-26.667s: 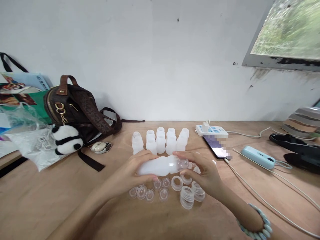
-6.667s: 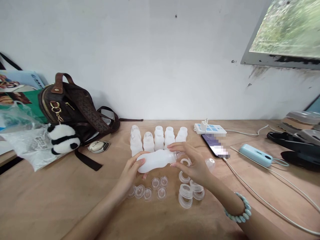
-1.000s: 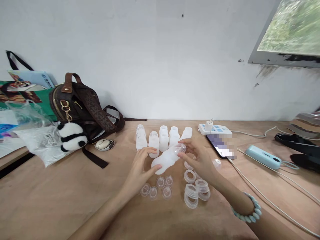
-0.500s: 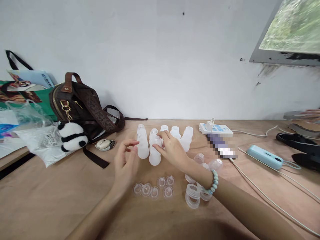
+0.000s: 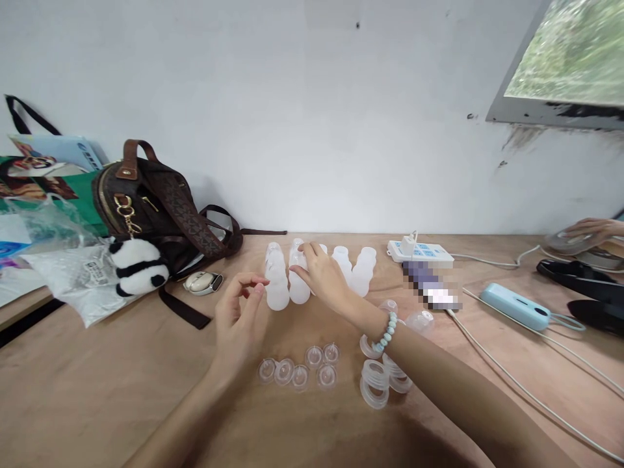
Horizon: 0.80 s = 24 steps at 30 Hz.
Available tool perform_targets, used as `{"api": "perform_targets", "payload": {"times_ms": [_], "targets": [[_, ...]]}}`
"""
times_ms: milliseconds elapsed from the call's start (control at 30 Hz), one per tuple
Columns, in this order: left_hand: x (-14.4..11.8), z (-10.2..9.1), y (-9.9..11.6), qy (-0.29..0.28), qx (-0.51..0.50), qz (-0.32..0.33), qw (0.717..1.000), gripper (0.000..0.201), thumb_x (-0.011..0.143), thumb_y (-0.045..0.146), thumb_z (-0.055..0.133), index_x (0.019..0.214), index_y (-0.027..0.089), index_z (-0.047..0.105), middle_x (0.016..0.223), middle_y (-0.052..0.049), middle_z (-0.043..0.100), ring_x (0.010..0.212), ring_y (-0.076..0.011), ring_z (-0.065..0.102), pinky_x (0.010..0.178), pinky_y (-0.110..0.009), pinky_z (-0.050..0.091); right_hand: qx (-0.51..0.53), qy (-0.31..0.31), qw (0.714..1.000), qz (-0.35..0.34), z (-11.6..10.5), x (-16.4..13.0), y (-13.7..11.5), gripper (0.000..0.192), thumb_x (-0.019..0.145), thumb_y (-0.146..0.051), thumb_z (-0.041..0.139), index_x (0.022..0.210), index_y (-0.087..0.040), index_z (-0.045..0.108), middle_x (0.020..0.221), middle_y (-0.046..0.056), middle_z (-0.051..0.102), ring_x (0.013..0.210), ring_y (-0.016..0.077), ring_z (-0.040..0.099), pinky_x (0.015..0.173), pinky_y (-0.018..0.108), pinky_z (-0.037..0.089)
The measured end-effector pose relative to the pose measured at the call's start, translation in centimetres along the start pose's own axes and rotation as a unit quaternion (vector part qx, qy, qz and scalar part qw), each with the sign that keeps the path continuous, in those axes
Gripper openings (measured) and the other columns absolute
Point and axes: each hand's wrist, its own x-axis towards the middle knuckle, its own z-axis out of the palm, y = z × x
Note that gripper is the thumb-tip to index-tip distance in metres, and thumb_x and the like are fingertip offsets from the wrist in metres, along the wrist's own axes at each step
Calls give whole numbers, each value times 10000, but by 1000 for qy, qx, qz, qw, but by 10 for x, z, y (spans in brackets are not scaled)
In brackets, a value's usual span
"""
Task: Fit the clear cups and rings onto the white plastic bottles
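My right hand (image 5: 322, 274), a beaded bracelet at its wrist, has its thumb and fingers around the upper part of a frosted white plastic bottle (image 5: 299, 294). To its left stands another frosted bottle (image 5: 277, 289) with a clear top. My left hand (image 5: 238, 318) is just left of that bottle, fingers bent, thumb and forefinger apart, holding nothing. More wavy-sided bottles (image 5: 362, 276) stand to the right, one partly behind my right hand. Several clear nipple-like pieces (image 5: 300, 377) lie nearer me. Translucent rings (image 5: 375, 393) and clear domed caps (image 5: 420, 321) are partly under my right forearm.
A brown backpack (image 5: 146, 188) with a panda charm (image 5: 141, 266) and a mouse (image 5: 202, 282) are left. A power strip (image 5: 429, 251), a pixelated phone (image 5: 424, 283), a blue power bank (image 5: 517, 307) and cables lie right. Another person's hand (image 5: 597, 227) shows at the far right.
My right hand has moved the bottle it holds away from me, so it now stands beside the leftmost one. My left hand has shifted slightly left. The other person's hand has come further into view.
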Motion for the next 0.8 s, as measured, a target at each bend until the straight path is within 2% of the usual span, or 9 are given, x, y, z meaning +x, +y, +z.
{"api": "perform_targets", "payload": {"times_ms": [167,267,367,433,500,567,633,700,800], "targets": [[5,-4,3,-63,-17,-14,998,153,894,310,537,832,193,613,778,0,596,764,-165,545,720,-274,426,13,21,1000,3,-9,-5,-2,316,913,-307,634,1163,-149,521,1136,140,623,873,252,661,684,357,523],[12,-12,7,-186,17,-39,982,240,918,379,496,876,189,635,741,1,584,678,-153,508,661,-270,408,35,43,998,7,-24,-14,0,262,935,-264,596,1165,-161,524,1124,109,634,788,203,649,691,338,504],[18,-23,10,-372,99,-86,919,269,863,443,577,980,210,645,826,0,604,694,-159,503,647,-269,397,14,13,1000,8,-46,-27,7,120,938,-139,531,1044,-157,585,1016,72,666,748,172,629,699,307,466],[18,-27,11,-473,167,-117,857,351,733,430,719,1006,224,636,821,17,583,722,-173,507,641,-262,390,-32,-60,998,-2,-62,-39,15,126,927,-102,511,930,-159,624,916,55,685,727,171,621,676,296,432],[16,-28,10,-538,217,-126,805,403,626,358,786,972,223,628,815,27,566,756,-191,517,639,-256,382,-84,-155,984,-20,-77,-54,25,146,903,-105,544,814,-164,644,811,41,694,715,180,621,689,305,410],[12,-25,8,-572,247,-120,773,335,612,285,758,908,215,618,847,19,578,799,-209,528,650,-258,376,-137,-220,965,-27,-86,-69,36,111,864,-116,607,780,-162,665,814,55,710,817,217,642,736,321,406],[9,-22,6,-585,264,-116,758,241,623,224,706,844,209,609,870,8,594,825,-219,531,663,-263,372,-189,-246,950,-32,-88,-83,48,27,823,-141,674,820,-160,693,896,76,726,949,258,636,806,348,402],[7,-20,5,-581,274,-122,757,196,629,186,671,814,209,614,846,6,593,829,-224,531,673,-267,371,-243,-247,938,-33,-84,-93,58,65,817,-188,703,870,-150,712,962,104,732,999,287,623,843,380,395],[9,-22,6,-563,257,-134,774,146,659,182,650,799,210,618,846,5,602,848,-228,546,704,-272,387,-286,-240,927,-34,-72,-100,67,103,839,-191,676,900,-124,725,954,140,737,976,309,621,835,408,392]]}}
